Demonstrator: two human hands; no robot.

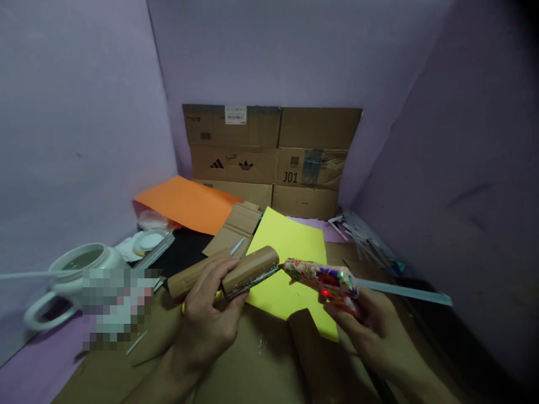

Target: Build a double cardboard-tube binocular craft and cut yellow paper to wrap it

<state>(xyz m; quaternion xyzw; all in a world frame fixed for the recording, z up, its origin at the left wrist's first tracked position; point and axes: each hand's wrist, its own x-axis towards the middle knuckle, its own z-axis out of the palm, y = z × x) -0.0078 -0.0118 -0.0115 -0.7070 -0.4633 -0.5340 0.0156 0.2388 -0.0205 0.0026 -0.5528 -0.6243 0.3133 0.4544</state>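
My left hand (214,308) is closed around a curved piece of brown cardboard (252,268), rolled like a tube. Along its lower edge runs a shiny, whitish line that looks like glue. In my right hand (370,320) is a glue gun (320,275) with a colourful floral pattern and a small red light. Its nozzle points left and meets, or nearly meets, the right end of that edge. From the gun's back sticks out a long translucent glue stick (408,292). Another rolled cardboard piece (179,285) shows just behind my left hand.
A yellow sheet (290,241) lies beneath the work, with an orange sheet (189,203) behind to the left. A flattened cardboard box (236,163) leans on the back wall. At left stands a white teapot-like vessel (80,269). A cardboard strip (311,353) lies in front.
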